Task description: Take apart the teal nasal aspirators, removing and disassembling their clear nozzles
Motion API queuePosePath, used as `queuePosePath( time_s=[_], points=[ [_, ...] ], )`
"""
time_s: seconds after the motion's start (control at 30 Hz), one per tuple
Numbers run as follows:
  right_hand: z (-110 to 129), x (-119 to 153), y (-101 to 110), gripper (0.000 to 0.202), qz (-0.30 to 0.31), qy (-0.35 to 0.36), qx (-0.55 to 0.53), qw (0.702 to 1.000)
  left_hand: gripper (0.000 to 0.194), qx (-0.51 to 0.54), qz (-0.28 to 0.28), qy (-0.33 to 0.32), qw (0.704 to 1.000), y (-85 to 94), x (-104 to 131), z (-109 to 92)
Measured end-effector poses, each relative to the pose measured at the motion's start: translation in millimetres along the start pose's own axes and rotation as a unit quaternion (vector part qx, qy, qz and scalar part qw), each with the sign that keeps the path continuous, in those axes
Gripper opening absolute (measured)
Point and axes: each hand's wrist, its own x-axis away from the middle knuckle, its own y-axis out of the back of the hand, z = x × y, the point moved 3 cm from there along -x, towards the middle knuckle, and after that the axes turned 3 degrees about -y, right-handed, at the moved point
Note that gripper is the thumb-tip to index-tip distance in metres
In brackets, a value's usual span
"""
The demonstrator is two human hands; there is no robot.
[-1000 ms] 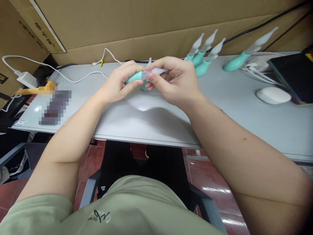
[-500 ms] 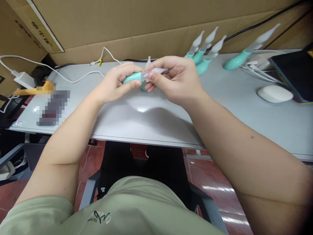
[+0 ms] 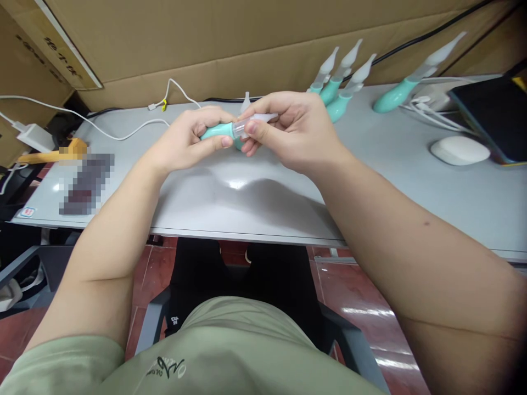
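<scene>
A nasal aspirator with a teal bulb, a clear barrel and a whitish soft tip lies sideways between my hands, raised over the desk. My left hand is closed round the bulb, thumb along its near side. The clear barrel and the base of the tip are pinched by my right hand, whose fingers hide part of them. Just behind, a second aspirator stands on the desk, mostly covered by my hands. Several more stand at the back right, among them a front one and a separate one.
On the grey desk a white rounded case and a dark tablet-like object lie at the right. A blurred dark item, a yellow-handled tool and a white charger are at the left. Cardboard walls the back.
The view has shifted slightly, so things appear a little displaced. Both hands keep the same hold on the aspirator, with no clear movement between them.
</scene>
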Motion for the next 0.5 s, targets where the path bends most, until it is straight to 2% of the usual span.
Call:
queuePosePath(
  time_s=[0.13, 0.27, 0.37, 0.5],
  points=[
    [-1, -1, -2, 0.045, 0.007, 0.011, -0.013, 1.000, 0.077, 0.004, 0.004, 0.010, 1.000, 0.1, -1, -1],
    [-1, -1, 0, 0.058, 0.004, 0.016, -0.033, 0.999, 0.070, 0.022, 0.004, 0.012, 1.000, 5.1, 1, 1],
    [4, 0, 7, 0.061, -0.042, 0.033, -0.041, 0.998, 0.064, 0.023, -0.024, 0.023, 0.999, 14.8, 5, 15],
    [7, 2, 8, 0.064, -0.083, 0.035, -0.011, 0.996, 0.060, 0.027, -0.076, 0.032, 0.996, 26.5, 9, 46]
  ],
)
